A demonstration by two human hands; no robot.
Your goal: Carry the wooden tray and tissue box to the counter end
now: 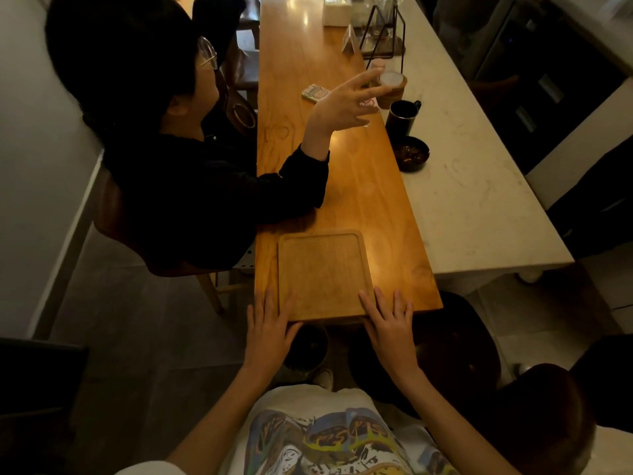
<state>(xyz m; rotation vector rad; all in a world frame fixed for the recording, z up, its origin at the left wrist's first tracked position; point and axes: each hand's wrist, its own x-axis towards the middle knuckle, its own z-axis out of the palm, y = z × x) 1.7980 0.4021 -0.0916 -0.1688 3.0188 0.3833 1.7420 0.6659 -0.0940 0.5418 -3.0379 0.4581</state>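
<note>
A bare rectangular wooden tray lies flat on the near end of the long wooden counter. My left hand rests at the tray's near left corner with fingers spread, touching its edge. My right hand lies at the near right corner, fingers apart, on the rim and counter. Neither hand has closed around the tray. A white tissue box stands at the far end of the counter, dim and small.
A seated person in dark clothes leans on the counter's left side with a raised hand. A black mug, dark bowl, cork-sleeved cup and wire rack stand along the white marble counter. Dark stools are below.
</note>
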